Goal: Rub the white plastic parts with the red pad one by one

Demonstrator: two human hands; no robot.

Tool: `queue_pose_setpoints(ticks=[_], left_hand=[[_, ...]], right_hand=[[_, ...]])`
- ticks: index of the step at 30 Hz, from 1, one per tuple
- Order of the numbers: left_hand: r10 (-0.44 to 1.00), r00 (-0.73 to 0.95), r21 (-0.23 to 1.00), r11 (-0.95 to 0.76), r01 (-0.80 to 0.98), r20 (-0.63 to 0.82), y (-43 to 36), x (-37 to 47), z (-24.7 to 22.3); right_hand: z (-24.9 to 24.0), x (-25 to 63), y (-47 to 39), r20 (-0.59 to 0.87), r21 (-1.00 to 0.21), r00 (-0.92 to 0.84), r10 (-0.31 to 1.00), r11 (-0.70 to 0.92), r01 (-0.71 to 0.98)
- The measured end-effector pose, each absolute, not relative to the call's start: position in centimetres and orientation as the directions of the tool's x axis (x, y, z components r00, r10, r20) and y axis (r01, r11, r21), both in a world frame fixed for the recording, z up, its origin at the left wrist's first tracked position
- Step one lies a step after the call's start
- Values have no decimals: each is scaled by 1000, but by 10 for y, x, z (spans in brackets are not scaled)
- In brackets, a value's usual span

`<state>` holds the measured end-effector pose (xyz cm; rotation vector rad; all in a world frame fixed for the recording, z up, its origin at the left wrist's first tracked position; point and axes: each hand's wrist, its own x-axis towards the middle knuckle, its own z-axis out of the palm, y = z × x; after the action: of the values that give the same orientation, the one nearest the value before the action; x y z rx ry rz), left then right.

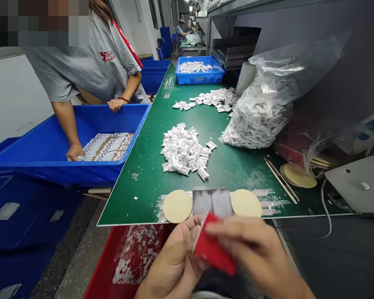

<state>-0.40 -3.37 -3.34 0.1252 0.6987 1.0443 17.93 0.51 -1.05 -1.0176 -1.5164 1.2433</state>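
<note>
My left hand (177, 257) is closed at the table's front edge, its fingers pinching a small pale piece that is mostly hidden. My right hand (258, 249) is closed on a red sheet (216, 249), blurred by motion, which lies against what the left fingers hold. Just beyond my hands, two round cream discs (177, 206) flank a pair of dark square blocks (202, 202) with whitish dust on them. Further in on the green table (143, 178) lies a heap of small white plastic parts (185, 149).
A clear bag (258, 112) of white parts stands at the right. Thin sticks (280, 179) lie near it. At the back is a blue tray (200, 78). A co-worker reaches into a blue bin (106, 114) at the left. A red bin (102, 265) sits below the table edge.
</note>
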Motion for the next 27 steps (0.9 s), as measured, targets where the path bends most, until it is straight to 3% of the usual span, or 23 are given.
queue_pose_setpoints(ticks=[2,4,6,9,13,19,21,24,26,27], left_hand=[[863,264,510,474,-718,-431,-36,-9,-34],[905,169,619,394,-679,-391,-36,-12,-34],[917,135,618,357,-700,-376,-34,-14,-33],[866,238,380,420,-824,-439,-30,-12,-31],[793,334,157,467,-870,-509,-31,-7,-26],[760,416,86,521,-849,-499,-37,-7,-20],[792,384,179,514,-839,-474,-38,-5,-20],[934,67,572,270,-775,-350,-39,1,-21],[954,-283,857,-60,-511,-101,-40,7,-23],[903,-426,923,-208,-323,54,-41,10,-24]], right_hand=[[-15,176,9,65,-997,126,990,61,37],[-19,175,12,-100,-985,383,918,-38,-167],[-20,173,11,-264,-902,324,908,-115,-416],[-21,171,1,-331,-774,129,935,-191,-604],[-22,169,-16,-331,-744,39,943,-235,-626],[-16,163,-17,-269,-767,-77,960,-261,-586],[-12,162,-14,-242,-761,-150,959,-283,-583],[-10,163,-11,-253,-744,-175,951,-307,-593],[-11,164,-12,-290,-718,-140,947,-311,-622],[-11,164,-14,-302,-707,-120,946,-306,-637]])
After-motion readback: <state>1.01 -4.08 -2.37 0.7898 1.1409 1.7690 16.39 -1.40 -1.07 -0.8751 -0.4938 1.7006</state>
